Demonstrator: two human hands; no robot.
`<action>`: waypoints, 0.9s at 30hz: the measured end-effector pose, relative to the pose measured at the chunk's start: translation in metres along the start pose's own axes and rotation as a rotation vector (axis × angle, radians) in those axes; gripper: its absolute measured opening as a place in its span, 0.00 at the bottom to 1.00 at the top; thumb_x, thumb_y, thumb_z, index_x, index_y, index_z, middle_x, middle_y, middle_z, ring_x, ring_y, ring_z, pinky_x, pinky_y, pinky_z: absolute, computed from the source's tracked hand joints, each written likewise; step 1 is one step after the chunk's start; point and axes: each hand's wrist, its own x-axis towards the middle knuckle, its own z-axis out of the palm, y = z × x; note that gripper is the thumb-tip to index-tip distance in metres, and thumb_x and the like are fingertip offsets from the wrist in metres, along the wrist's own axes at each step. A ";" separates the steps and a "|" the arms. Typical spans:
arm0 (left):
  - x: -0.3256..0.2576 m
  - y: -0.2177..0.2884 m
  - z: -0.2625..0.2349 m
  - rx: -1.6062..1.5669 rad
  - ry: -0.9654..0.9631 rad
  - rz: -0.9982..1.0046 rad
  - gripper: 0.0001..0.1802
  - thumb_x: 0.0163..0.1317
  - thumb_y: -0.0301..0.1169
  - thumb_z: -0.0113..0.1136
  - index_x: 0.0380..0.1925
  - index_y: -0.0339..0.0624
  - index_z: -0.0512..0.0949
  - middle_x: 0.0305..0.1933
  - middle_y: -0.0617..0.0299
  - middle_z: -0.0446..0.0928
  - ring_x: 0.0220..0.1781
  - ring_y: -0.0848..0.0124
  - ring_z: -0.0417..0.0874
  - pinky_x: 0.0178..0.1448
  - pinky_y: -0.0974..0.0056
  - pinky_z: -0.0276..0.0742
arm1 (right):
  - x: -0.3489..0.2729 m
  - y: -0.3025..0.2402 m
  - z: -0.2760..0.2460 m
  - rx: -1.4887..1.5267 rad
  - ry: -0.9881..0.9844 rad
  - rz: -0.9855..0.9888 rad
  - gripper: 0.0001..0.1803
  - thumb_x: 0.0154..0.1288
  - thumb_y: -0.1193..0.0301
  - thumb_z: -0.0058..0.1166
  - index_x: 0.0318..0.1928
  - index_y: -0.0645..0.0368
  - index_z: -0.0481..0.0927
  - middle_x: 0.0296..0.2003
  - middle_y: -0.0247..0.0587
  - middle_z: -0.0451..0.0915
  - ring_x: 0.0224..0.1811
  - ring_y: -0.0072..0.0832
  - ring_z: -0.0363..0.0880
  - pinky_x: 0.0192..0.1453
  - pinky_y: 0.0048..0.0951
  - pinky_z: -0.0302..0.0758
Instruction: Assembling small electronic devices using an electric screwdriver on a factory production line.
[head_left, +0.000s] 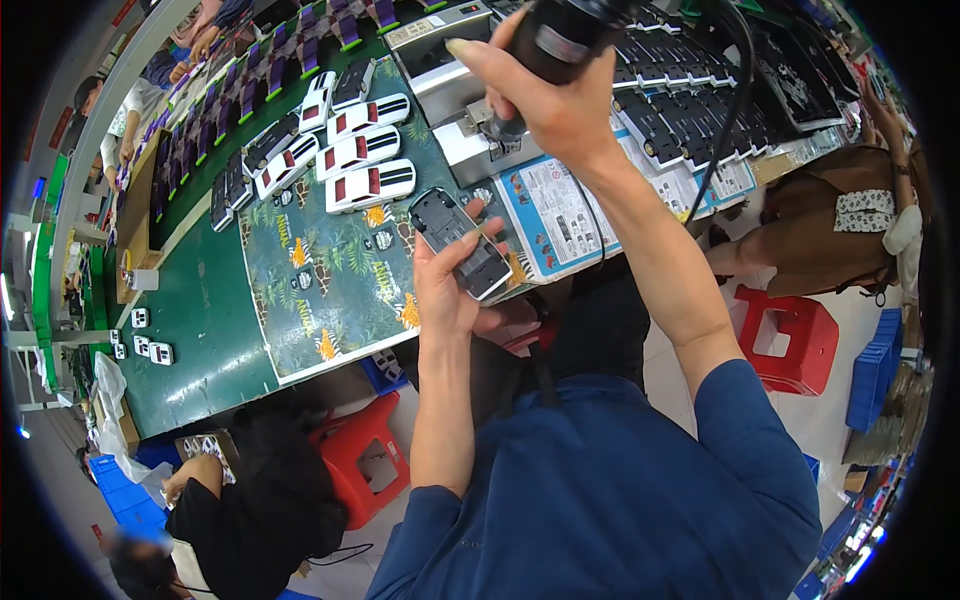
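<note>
Long green table [195,350] is crowded: swinging the black cylindrical power tool [560,45], wrapped firmly in the right hand [560,115], could drag the black cable [747,65] across parts. Left hand [447,285] pinches a white-edged toy car with black plastic underside [445,222], underside up near the table's front edge; a loose thumb could drop it.

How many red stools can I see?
2 clearly: one red stool at lower left, another stool at right. A red patch near the centre may be a third, mostly hidden.
</note>
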 end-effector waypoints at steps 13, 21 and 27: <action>0.004 -0.004 -0.011 -0.148 0.019 -0.029 0.30 0.53 0.10 0.56 0.58 0.41 0.67 0.58 0.52 0.75 0.54 0.60 0.81 0.49 0.48 0.87 | -0.048 -0.071 -0.015 0.525 -0.064 0.441 0.09 0.60 0.73 0.67 0.29 0.63 0.79 0.14 0.32 0.73 0.13 0.16 0.70 0.20 0.20 0.67; 0.009 -0.002 -0.015 -0.157 0.030 -0.062 0.32 0.52 0.09 0.55 0.59 0.40 0.67 0.58 0.51 0.75 0.54 0.60 0.81 0.50 0.51 0.87 | -0.080 -0.073 -0.012 0.488 -0.182 0.444 0.09 0.65 0.75 0.56 0.35 0.63 0.69 0.19 0.38 0.69 0.14 0.23 0.67 0.23 0.27 0.71; 0.013 -0.007 -0.017 -0.244 0.048 -0.107 0.30 0.54 0.11 0.54 0.58 0.39 0.67 0.55 0.52 0.77 0.53 0.59 0.81 0.54 0.52 0.86 | -0.086 -0.063 -0.005 0.317 -0.277 0.359 0.10 0.63 0.78 0.59 0.32 0.62 0.69 0.20 0.40 0.73 0.16 0.20 0.69 0.24 0.25 0.71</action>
